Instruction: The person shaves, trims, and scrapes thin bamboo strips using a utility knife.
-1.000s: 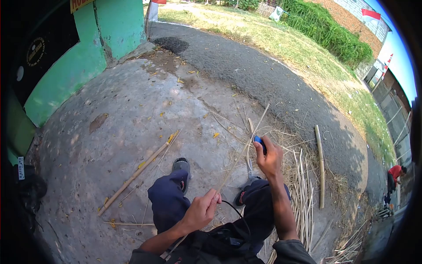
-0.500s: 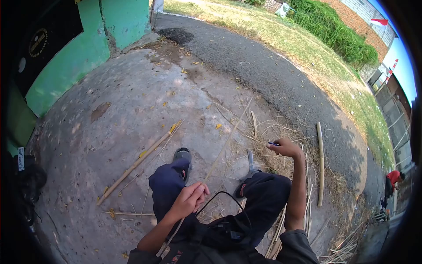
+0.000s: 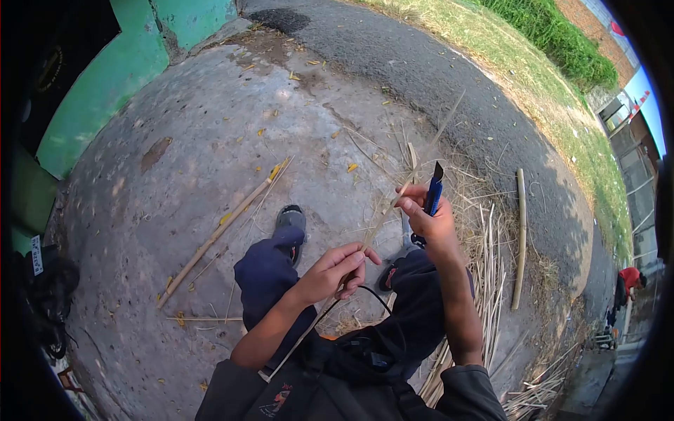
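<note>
A long thin pale strip (image 3: 382, 219) runs slantwise from my lap up past both hands, its upper end blurred. My left hand (image 3: 340, 268) is closed round its lower part, thumb on top and some fingers spread. Higher up, my right hand (image 3: 427, 210) pinches the same strip between thumb and fingertips. A blue cutter knife (image 3: 434, 189) is also held in my right hand, its dark blade pointing up.
Many split strips (image 3: 489, 274) lie beside my right leg, near dry shavings (image 3: 460, 186). One pole (image 3: 521, 238) lies to the right, another (image 3: 217, 235) to the left. A curved blade (image 3: 406, 228) is by my right foot. A person in red (image 3: 630, 278) is at far right.
My right hand has come back from the right to the strip and now pinches it, with the knife turned upright. The strip's upper end has swung up and right. My left hand has shifted slightly right.
</note>
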Motion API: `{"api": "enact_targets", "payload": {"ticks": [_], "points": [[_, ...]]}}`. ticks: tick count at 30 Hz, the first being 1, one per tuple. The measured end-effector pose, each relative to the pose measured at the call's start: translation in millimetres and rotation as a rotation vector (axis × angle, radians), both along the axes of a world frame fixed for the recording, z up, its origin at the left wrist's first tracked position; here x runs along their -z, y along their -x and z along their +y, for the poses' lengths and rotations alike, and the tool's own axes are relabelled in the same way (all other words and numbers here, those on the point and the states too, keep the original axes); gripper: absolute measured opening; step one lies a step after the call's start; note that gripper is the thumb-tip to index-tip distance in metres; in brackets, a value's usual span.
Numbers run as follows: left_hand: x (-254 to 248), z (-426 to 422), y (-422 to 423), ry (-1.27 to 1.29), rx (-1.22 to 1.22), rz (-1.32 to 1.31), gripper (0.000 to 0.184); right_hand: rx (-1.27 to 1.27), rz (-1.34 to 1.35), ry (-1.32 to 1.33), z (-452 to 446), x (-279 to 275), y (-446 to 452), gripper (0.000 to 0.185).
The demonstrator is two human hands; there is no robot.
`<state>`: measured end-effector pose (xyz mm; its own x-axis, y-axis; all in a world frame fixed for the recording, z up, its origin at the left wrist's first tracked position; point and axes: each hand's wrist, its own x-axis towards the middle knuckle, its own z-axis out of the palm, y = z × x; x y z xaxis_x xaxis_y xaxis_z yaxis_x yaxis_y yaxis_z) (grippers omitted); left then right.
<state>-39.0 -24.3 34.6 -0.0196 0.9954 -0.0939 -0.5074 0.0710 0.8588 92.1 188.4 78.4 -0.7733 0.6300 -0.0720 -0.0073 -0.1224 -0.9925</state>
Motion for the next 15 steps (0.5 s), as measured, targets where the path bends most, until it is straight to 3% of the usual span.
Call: {"api": "enact_targets", "payload": {"ticks": [5, 15], "points": [[4.1, -1.6, -1.4, -0.004, 0.022, 0.022, 0.034, 0.012, -0.008, -0.024, -1.8, 9.1, -0.7, 0.029], [11.4, -6.1, -7.7, 0.007, -0.063, -0.025, 0.031, 0.011, -0.093, -0.011, -13.5, 2.8, 2.8, 0.033]]}}
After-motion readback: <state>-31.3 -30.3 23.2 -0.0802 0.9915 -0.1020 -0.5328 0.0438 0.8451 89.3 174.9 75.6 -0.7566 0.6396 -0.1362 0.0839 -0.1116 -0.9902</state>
